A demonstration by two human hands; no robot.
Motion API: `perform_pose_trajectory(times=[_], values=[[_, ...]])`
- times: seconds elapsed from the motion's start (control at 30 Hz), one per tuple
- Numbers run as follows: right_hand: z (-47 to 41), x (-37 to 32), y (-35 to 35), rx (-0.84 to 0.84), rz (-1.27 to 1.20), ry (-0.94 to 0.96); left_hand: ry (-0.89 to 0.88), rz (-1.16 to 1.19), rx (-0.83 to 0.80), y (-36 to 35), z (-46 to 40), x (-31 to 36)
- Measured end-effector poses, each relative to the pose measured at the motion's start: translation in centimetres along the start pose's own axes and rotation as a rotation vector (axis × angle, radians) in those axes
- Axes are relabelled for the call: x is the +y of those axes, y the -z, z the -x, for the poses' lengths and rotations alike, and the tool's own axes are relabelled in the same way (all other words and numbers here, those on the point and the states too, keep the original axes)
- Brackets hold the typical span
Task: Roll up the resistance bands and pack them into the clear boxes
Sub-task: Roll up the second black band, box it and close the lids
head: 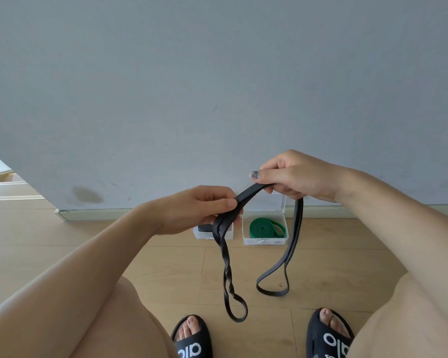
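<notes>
We hold the black band (248, 196) between both hands — left hand (192, 210) pinching it, right hand (292, 177) curled round it. It looks limp, light and twisted at 6 o'clock; best gripped at one fold. The boxes (265, 240) sit at 12 o'clock.

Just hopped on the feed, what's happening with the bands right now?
A person holds a black resistance band up between both hands: the left hand pinches one part, the right hand grips another, and two loops hang down toward the wooden floor, the left one twisted. It is not rolled yet. By the wall, a clear box already holds a rolled green band. A second clear box beside it has something dark inside, mostly hidden by the hand.
</notes>
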State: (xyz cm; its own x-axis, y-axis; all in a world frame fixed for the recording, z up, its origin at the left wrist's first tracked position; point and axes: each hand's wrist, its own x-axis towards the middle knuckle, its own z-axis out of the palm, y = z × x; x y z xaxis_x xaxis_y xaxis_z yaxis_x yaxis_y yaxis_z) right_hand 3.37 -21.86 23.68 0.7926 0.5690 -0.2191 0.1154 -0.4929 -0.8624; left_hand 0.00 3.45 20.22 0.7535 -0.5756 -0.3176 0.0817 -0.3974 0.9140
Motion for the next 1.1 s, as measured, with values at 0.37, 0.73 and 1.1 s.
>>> perform_pose_trajectory(times=[0.37, 0.73, 1.1], values=[[0.3, 0.4, 0.8, 0.094, 0.02, -0.024, -0.024, 0.137, 0.006, -0.3, 0.0, 0.4], [0.5, 0.5, 1.0, 0.129, 0.074, -0.031, -0.021, 0.052, 0.113, -0.4, -0.2, 0.5], [0.4, 0.8, 1.5, 0.139, 0.026, -0.046, -0.109, 0.069, 0.226, 0.1, -0.2, 0.9]])
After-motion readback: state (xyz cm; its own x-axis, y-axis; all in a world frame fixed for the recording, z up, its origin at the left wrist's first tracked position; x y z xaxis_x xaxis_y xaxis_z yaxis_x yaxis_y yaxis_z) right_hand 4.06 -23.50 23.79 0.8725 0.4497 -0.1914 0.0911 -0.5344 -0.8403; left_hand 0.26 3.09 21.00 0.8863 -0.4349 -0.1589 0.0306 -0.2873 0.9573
